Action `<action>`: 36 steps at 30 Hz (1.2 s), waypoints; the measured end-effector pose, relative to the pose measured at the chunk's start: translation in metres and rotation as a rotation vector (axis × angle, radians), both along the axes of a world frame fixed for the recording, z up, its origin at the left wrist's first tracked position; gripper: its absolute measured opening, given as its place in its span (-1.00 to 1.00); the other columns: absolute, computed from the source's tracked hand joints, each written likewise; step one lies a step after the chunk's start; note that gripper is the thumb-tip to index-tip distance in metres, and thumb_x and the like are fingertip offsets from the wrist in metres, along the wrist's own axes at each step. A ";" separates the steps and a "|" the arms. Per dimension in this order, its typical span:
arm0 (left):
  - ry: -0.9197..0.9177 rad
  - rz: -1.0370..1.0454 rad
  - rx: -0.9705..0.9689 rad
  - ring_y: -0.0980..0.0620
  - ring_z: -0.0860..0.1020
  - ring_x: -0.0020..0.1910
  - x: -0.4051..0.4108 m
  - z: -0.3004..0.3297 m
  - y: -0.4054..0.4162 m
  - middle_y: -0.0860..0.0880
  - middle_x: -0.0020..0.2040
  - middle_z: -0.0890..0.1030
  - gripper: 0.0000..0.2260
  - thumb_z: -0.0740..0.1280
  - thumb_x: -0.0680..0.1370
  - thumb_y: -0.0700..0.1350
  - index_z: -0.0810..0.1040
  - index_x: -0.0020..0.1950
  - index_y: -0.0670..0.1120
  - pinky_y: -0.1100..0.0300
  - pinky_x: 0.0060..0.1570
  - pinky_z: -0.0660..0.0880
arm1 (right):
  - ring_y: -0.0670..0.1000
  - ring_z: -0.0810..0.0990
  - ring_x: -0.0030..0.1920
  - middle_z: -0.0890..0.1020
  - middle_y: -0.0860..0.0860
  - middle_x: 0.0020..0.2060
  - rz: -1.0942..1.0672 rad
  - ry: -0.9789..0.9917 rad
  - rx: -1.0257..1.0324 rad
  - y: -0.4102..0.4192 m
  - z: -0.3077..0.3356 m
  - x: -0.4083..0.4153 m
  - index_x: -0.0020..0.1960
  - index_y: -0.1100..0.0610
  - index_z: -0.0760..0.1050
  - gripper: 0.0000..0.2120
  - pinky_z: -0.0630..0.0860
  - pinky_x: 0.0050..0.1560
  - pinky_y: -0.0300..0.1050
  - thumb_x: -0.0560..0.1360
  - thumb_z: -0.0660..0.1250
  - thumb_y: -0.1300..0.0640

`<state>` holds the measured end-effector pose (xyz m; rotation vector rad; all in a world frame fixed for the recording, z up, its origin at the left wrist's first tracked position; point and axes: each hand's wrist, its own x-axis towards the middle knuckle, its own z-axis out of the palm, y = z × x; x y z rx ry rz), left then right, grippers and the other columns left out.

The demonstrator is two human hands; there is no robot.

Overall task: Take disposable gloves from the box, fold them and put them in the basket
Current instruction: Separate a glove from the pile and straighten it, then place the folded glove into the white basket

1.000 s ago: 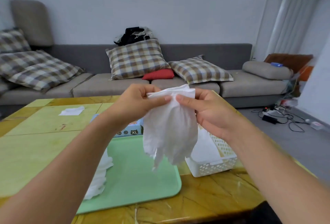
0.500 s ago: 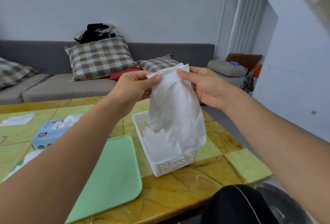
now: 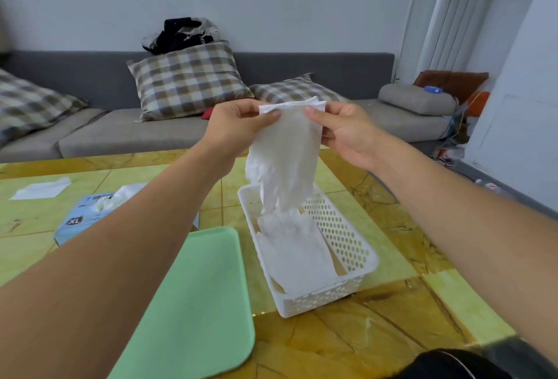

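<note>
Toward the worktop's [image 3: 392, 221] left edge a flat white sheet [image 3: 39, 189] is seen, with the blue glove box [image 3: 87, 218] nearer. A green tray [image 3: 193, 303] lies at the near edge, a bare strip being left between it and the white basket [image 3: 341, 233]. The white glove [image 3: 285, 161] is held up by its cuff, pinched in the grip of the left hand [image 3: 238, 127] and right hand [image 3: 347, 133], its fingers dangling into the basket above gloves already laid there [image 3: 296, 251].
</note>
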<state>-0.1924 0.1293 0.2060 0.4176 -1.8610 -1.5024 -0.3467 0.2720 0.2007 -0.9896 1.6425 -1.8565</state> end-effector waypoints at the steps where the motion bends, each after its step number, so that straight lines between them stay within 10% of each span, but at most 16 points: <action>1: -0.004 -0.014 -0.040 0.00 0.66 -0.13 0.001 -0.006 0.000 -0.09 -0.11 0.73 -0.89 0.53 0.49 -0.13 0.71 -0.04 -0.15 0.05 0.02 0.59 | 0.06 0.69 0.01 0.71 0.13 0.02 0.013 0.013 -0.006 0.002 -0.007 -0.003 0.19 0.38 0.56 -0.64 0.59 0.15 0.00 0.52 0.46 0.15; 8: -0.457 -0.278 -0.471 0.20 0.52 -0.37 0.023 -0.101 0.014 0.05 -0.29 0.70 -0.90 0.59 0.41 -0.16 0.74 -0.16 0.02 0.33 -0.27 0.44 | -0.05 0.66 -0.14 0.70 0.12 -0.12 0.173 0.364 0.366 0.046 -0.097 -0.003 0.01 0.32 0.63 -0.85 0.59 -0.02 -0.24 0.45 0.48 0.41; 16: -0.825 -0.549 -0.893 0.17 0.65 -0.12 0.022 -0.113 0.044 0.09 -0.08 0.73 -0.81 0.58 0.41 -0.08 0.73 0.00 -0.01 0.23 -0.04 0.58 | -0.17 0.62 -0.11 0.68 -0.10 -0.13 0.477 1.121 0.830 0.053 -0.100 0.026 -0.05 0.07 0.64 -0.91 0.57 -0.03 -0.17 0.46 0.50 0.18; 24: -1.172 -0.779 -1.068 0.01 0.54 -0.05 0.009 -0.108 0.075 0.16 -0.17 0.55 -0.82 0.34 0.50 -0.16 0.57 0.03 0.10 0.10 0.06 0.56 | -0.02 0.63 -0.01 0.70 -0.02 0.03 0.807 1.024 1.333 0.036 -0.087 0.050 0.14 0.07 0.66 -0.78 0.59 -0.01 -0.12 0.50 0.45 0.13; 31: -1.127 -0.213 -1.170 -0.09 0.58 0.10 0.000 -0.105 0.055 -0.05 0.09 0.55 -0.65 0.41 0.53 0.17 0.53 0.15 -0.05 0.09 -0.03 0.49 | -0.05 0.55 -0.19 0.59 -0.02 -0.19 0.266 1.011 0.938 -0.020 -0.102 0.023 0.09 0.12 0.64 -0.73 0.47 -0.12 -0.15 0.43 0.56 0.10; 36: -1.228 -0.206 -1.281 -0.11 0.55 0.17 -0.003 -0.133 0.065 -0.06 0.20 0.54 -0.43 0.44 0.49 0.22 0.44 0.37 -0.06 0.09 0.00 0.38 | 0.15 0.55 0.27 0.52 0.08 0.35 0.294 0.966 1.164 -0.051 -0.134 0.011 0.44 0.11 0.44 -0.32 0.54 0.25 0.08 0.40 0.59 0.01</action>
